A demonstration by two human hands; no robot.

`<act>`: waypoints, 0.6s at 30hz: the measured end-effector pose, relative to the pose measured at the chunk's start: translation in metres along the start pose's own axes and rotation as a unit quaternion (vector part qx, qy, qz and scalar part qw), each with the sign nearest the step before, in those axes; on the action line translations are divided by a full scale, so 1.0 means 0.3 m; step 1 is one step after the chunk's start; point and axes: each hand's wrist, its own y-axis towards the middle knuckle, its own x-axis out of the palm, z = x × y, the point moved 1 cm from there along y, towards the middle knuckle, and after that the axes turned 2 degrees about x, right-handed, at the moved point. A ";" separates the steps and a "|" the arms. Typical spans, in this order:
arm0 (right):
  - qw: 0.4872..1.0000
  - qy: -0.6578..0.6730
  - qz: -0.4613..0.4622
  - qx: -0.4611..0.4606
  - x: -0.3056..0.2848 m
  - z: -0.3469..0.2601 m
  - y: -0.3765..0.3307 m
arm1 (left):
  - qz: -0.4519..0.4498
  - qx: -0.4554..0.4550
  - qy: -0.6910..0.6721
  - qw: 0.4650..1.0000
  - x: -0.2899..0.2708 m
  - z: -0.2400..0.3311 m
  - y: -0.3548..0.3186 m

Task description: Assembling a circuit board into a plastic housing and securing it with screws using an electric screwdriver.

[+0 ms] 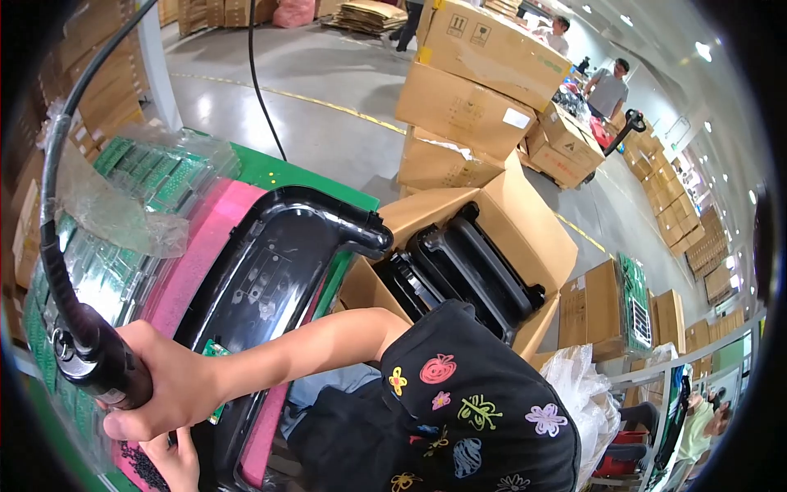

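Observation:
My right hand (168,381) is wrapped around a black corded electric screwdriver (102,361), its cable rising at the far left. Just below it, my left hand (174,466) shows only in part; two fingers point upward, slightly apart, and the right hand covers what they touch. Beside both hands lies a long, glossy black plastic housing (270,246) on pink foam (193,246). A small green circuit board (215,353) sits in the housing, partly behind my right forearm. Small black screws (143,467) lie in a heap next to my left hand.
Clear trays of green circuit boards (152,176) cover the bench's left side. An open carton (525,213) with more black housings (475,275) stands to the right. Stacked cartons (459,107) rise behind it. Two people and a pallet jack (627,127) are farther back.

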 end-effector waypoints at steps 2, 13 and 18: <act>1.000 -0.007 -0.011 0.022 -0.006 -0.004 -0.006 | 0.007 0.003 0.023 1.000 -0.001 -0.002 -0.011; 0.988 -0.055 -0.076 0.119 -0.065 0.011 -0.007 | -0.022 -0.012 0.000 1.000 -0.014 -0.031 0.014; 0.988 -0.078 -0.102 0.088 -0.114 0.016 0.006 | -0.035 -0.070 -0.068 0.995 -0.018 -0.023 0.036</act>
